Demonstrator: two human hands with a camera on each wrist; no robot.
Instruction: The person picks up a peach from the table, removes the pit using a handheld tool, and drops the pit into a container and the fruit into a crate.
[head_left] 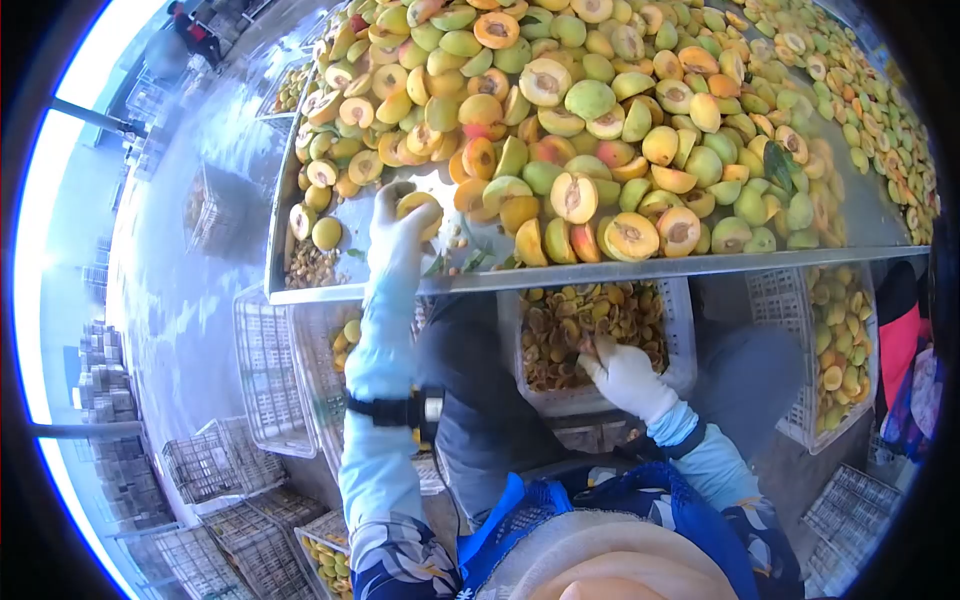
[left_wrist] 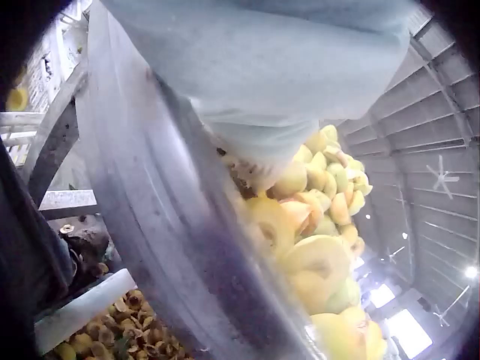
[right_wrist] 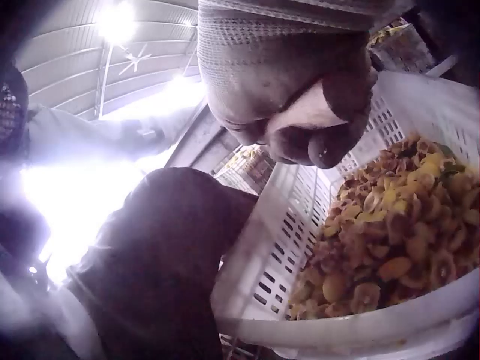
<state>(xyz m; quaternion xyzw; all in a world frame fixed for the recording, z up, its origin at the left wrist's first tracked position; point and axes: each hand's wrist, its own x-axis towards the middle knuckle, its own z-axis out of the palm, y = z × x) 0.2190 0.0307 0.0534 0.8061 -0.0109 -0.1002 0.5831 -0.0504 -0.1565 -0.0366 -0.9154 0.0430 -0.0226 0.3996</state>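
Observation:
My left hand [head_left: 398, 225], in a white glove, holds a yellow peach half [head_left: 418, 207] with curled fingers just over the near left part of the metal table [head_left: 350, 215]. Heaped around it are many halved peaches [head_left: 575, 198], some cut side up with brown centres. In the left wrist view the sleeve covers most of this hand. My right hand [head_left: 630, 378], also gloved, is above a white crate [head_left: 683, 330] of brownish pits and scraps [head_left: 560, 330]. Its fingers [right_wrist: 289, 142] look bent in the right wrist view; I cannot tell what they hold.
A raised metal rim [head_left: 600, 268] runs along the table's near edge. Another crate of peaches [head_left: 835, 350] stands at the right, and empty-looking crates [head_left: 270, 370] at the left. Small brown bits [head_left: 310, 265] lie in the table's left corner. A person [head_left: 195, 35] is far off.

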